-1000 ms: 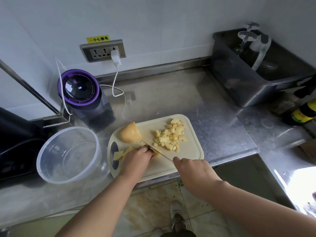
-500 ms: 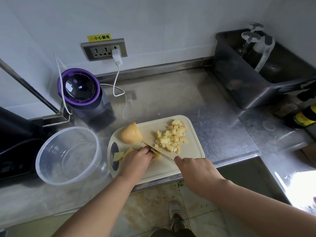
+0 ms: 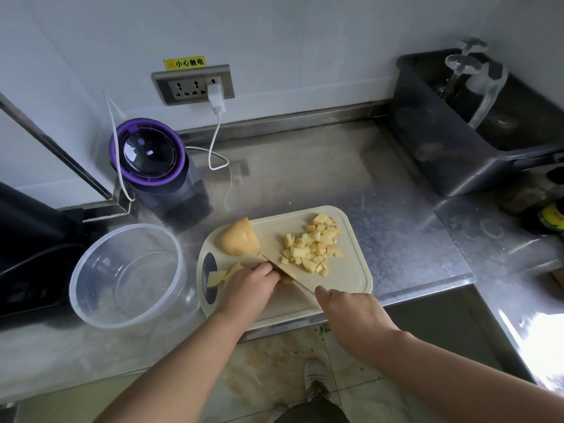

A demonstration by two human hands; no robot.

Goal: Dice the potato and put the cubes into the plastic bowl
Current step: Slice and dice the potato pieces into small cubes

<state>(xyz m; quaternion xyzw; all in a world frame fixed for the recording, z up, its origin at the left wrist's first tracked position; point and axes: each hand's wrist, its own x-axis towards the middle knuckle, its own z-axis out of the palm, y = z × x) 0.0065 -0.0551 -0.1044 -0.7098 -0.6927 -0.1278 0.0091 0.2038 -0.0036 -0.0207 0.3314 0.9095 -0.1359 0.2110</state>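
A cream cutting board (image 3: pixel 351 279) lies on the steel counter. On its far left stands an uncut potato chunk (image 3: pixel 239 238). A heap of potato cubes (image 3: pixel 314 244) covers its right part. My left hand (image 3: pixel 248 285) holds down potato slices (image 3: pixel 224 274) near the board's handle hole. My right hand (image 3: pixel 351 312) grips a knife, whose blade (image 3: pixel 288 274) runs diagonally against my left fingers. The knife's handle is hidden in my fist. The clear plastic bowl (image 3: pixel 128 274) stands left of the board, holding nothing.
A purple-topped appliance (image 3: pixel 152 161) stands behind the bowl, with a white cable (image 3: pixel 218 141) plugged into the wall socket. A dark bin (image 3: pixel 476 123) with glassware sits at the far right, bottles (image 3: pixel 549 219) beside it. The counter edge runs just under the board.
The knife and both hands stay almost in place at the slices; only the blade shifts slightly. The view has drifted a little.
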